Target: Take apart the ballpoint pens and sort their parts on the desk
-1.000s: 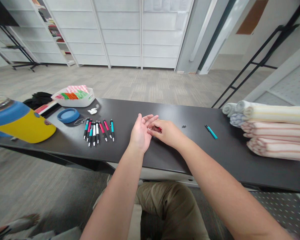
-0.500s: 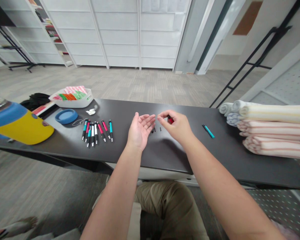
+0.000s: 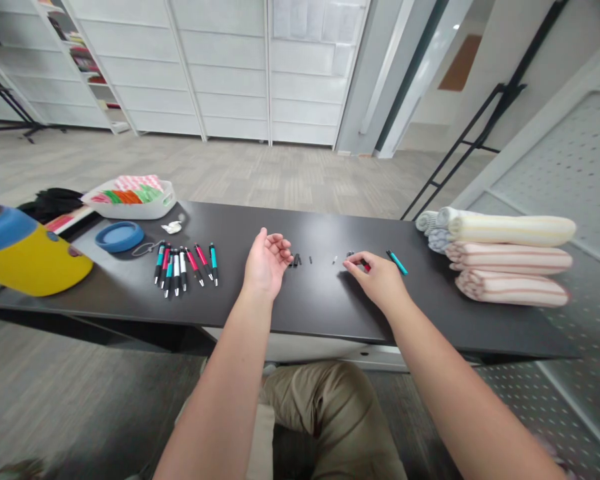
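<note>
My left hand is palm up over the table, thumb raised and fingers loosely curled, with nothing visible in it. Small black pen parts lie just beside its fingertips, and a tiny dark piece sits a little to their right. My right hand is low over the table, closed around a red pen part mostly hidden by the fingers. By its fingertips lie a small pale piece and a small dark-and-silver piece. Beyond that hand rests a teal pen barrel.
Several assembled pens lie in a row at the left. Behind them are a blue round lid, a white crumpled item and a white basket. A yellow-blue container stands far left; rolled towels are stacked right.
My right hand has moved right and down toward the table, away from my left hand. The pale piece now shows on the table. My left hand's fingers have curled slightly; the view has shifted right.
</note>
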`<state>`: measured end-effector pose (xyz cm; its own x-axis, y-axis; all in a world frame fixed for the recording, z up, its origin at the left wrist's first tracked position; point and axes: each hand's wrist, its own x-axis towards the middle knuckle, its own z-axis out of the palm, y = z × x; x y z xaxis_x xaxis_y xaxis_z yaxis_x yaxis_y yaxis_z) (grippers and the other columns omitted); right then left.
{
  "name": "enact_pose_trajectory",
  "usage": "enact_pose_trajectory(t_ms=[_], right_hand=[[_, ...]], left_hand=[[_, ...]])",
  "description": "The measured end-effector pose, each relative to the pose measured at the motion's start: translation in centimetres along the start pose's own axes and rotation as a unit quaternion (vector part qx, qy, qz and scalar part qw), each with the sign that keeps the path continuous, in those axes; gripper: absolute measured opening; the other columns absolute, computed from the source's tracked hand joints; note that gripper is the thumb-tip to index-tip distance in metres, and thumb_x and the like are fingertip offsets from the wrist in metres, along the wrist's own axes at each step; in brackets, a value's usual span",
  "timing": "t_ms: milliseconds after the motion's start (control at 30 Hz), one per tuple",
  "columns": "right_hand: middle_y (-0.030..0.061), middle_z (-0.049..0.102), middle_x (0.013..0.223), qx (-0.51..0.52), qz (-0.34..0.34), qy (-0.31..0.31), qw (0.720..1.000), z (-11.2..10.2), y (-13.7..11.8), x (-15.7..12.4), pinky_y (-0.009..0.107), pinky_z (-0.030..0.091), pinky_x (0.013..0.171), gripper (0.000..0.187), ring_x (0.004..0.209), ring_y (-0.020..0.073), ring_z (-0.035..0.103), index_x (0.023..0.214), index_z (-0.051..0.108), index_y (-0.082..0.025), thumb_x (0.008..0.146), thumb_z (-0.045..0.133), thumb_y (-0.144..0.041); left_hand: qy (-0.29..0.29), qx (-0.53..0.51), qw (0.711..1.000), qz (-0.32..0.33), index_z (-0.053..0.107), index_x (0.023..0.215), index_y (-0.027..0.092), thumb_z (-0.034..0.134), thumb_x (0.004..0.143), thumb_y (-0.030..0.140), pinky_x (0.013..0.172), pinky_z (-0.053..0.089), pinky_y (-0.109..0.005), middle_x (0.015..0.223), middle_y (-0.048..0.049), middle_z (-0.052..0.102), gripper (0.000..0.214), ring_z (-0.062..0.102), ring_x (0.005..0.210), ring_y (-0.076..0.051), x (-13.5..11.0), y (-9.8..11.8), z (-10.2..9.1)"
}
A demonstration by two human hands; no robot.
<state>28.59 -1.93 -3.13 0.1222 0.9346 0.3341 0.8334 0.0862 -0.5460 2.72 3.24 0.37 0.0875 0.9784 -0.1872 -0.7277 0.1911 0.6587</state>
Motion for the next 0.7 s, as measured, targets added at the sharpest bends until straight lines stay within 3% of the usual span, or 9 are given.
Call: enact_pose_trajectory(t_ms=[167, 433, 567, 700], right_hand=[[0.0022, 0.077, 0.095, -0.026, -0.043, -0.037, 0.998, 1.1, -0.9, 1.1, 0.031, 0.045, 0.078, 0.010, 0.088, 0.0204, 0.068, 0.090, 0.076, -0.025, 0.092, 0.070, -0.033], [0.0030, 0.071, 0.089, -0.044, -0.035, -0.040, 0.998, 1.4, -1.0, 0.7, 0.030, 0.043, 0.074, 0.014, 0.081, 0.0191, 0.064, 0.093, 0.076, -0.024, 0.092, 0.069, -0.036], [0.0028, 0.066, 0.081, -0.032, -0.011, 0.014, 0.999, 1.1, -1.0, 0.6, 0.032, 0.041, 0.069, 0.032, 0.072, 0.0199, 0.061, 0.100, 0.072, -0.021, 0.090, 0.068, -0.051], [0.0051, 0.067, 0.081, 0.050, 0.027, 0.119, 0.991, 0.0, -0.6, 0.2, 0.032, 0.042, 0.067, 0.049, 0.070, 0.0209, 0.060, 0.107, 0.068, -0.020, 0.101, 0.042, -0.060]], left_hand=[[0.015, -0.010, 1.000, 0.010, 0.062, 0.084, 0.016, 0.056, 0.097, 0.046, 0.059, 0.048, -0.026, 0.073, -0.0017, 0.060, 0.033, 0.054, 0.058, -0.013, 0.1, 0.3, -0.3], [0.032, -0.081, 0.995, 0.043, 0.059, 0.080, 0.018, 0.058, 0.094, 0.043, 0.056, 0.044, -0.027, 0.068, 0.0018, 0.054, 0.028, 0.048, 0.052, -0.011, 0.7, 1.6, -1.5], [0.032, -0.094, 0.994, 0.034, 0.058, 0.080, 0.019, 0.058, 0.093, 0.041, 0.056, 0.043, -0.027, 0.067, 0.0025, 0.053, 0.026, 0.047, 0.051, -0.011, 0.6, 2.1, -1.6], [0.035, -0.097, 0.994, 0.035, 0.057, 0.080, 0.019, 0.060, 0.092, 0.040, 0.055, 0.042, -0.026, 0.066, 0.0033, 0.052, 0.024, 0.046, 0.049, -0.010, 0.6, 2.2, -1.6]])
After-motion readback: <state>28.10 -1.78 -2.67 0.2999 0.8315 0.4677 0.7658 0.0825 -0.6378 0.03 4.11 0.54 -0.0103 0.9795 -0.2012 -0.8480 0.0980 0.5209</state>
